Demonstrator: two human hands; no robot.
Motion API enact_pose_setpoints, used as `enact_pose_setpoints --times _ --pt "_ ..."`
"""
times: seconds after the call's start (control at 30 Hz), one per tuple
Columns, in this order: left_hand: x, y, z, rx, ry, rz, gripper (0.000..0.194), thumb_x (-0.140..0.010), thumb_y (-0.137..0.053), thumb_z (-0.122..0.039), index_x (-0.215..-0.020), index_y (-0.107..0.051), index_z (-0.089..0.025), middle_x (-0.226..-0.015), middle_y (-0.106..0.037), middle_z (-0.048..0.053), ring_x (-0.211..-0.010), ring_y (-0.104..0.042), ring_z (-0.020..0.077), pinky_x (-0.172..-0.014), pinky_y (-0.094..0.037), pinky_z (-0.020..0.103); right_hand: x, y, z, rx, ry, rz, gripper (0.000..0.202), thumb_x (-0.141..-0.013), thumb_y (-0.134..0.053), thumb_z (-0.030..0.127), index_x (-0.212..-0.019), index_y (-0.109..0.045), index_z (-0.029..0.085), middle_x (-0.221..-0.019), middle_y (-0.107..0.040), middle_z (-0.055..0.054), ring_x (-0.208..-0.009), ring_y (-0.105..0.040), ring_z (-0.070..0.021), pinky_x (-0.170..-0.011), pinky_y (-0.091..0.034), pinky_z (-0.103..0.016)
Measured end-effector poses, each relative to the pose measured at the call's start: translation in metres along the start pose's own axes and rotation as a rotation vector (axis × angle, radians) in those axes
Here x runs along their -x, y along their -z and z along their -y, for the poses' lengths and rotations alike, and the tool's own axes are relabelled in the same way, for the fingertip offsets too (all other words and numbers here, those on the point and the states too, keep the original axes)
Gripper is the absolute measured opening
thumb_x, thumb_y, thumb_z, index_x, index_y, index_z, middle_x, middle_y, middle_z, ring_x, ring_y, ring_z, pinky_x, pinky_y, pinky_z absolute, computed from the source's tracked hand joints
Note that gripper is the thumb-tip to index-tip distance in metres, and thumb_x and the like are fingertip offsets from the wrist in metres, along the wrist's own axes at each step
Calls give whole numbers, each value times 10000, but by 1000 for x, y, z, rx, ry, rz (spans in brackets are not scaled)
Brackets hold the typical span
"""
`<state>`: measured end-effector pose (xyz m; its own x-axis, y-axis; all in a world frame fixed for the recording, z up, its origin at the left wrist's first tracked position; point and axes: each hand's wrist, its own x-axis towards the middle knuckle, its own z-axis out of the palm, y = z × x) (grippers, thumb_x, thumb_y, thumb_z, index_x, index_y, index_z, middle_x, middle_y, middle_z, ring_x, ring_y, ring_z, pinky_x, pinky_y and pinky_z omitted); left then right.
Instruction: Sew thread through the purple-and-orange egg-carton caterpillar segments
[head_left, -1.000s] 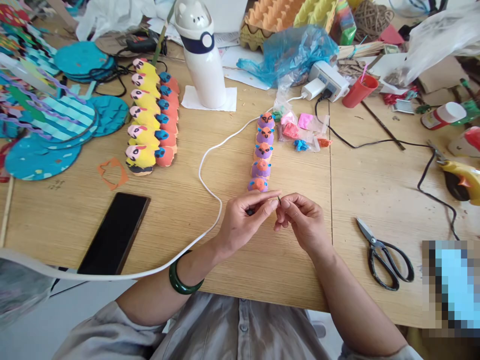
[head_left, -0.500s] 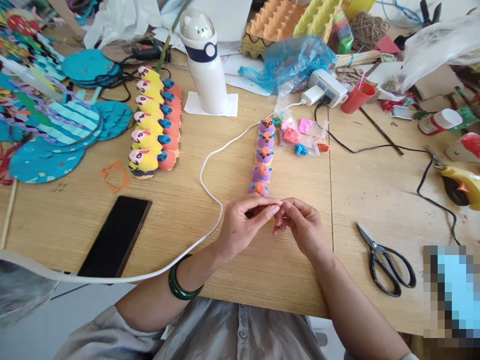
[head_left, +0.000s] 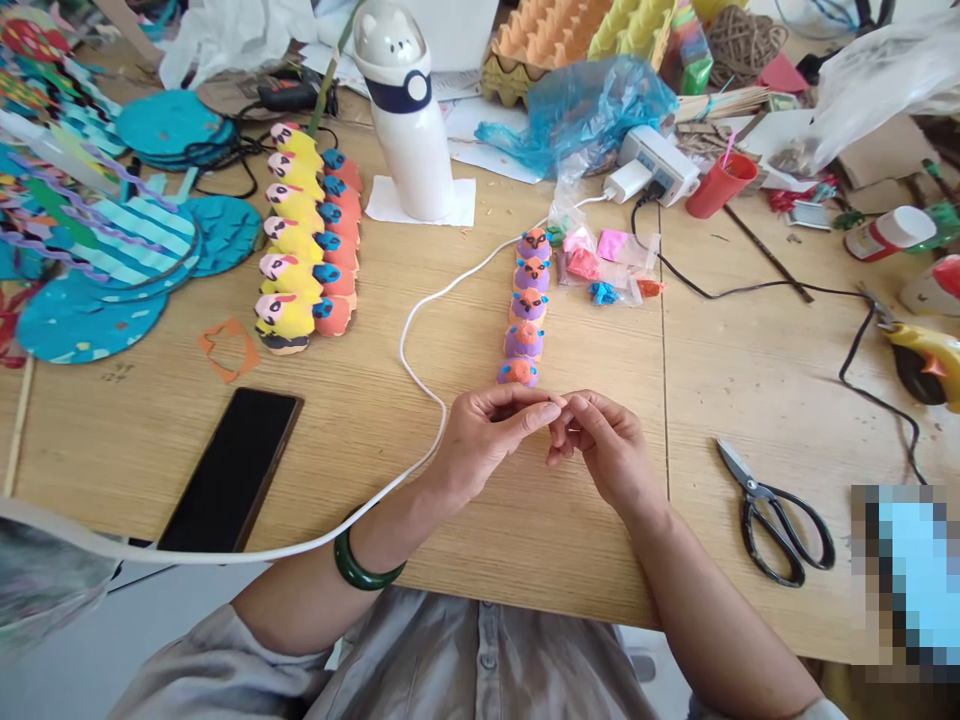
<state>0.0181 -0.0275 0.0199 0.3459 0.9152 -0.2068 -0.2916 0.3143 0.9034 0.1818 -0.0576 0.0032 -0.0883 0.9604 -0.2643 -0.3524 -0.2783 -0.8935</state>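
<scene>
Purple owl figures sit in a row on the surface, just past the hands. Left hand and right hand meet at the fingertips, pinching something too tiny to make out. Scissors lie to the right, phone to the left

Tiny thing pinched between left hand and right hand too small to tell, blurred blocky patch at right edge, yellow tool cut off by edge
</scene>
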Motion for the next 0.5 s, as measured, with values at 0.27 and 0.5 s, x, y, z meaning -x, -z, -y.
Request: enact_pose_setpoints --times 0.27,0.5 --pt "0 0 1 17 67 -57 317 -773 -849 -466 -944 -852 -199 -523 -507 -45 -496 -374 57 -443 -286 209 3 -4 2 -35 17 46 261 -924 -711 445 -853 -767 200 -648 -661 20 -531 -583 -95 -529 -585 -243" --pt "-1 4 3 88 140 -1 357 -818 -810 -467 -1060 -840 -207 -583 -448 -50 -507 -342 48 -438 -236 202 3 -3 4 -15 21 43 229 -926 -710 424 -902 -781 208 -646 -669 25 -530 -604 -89 -532 -570 -224"
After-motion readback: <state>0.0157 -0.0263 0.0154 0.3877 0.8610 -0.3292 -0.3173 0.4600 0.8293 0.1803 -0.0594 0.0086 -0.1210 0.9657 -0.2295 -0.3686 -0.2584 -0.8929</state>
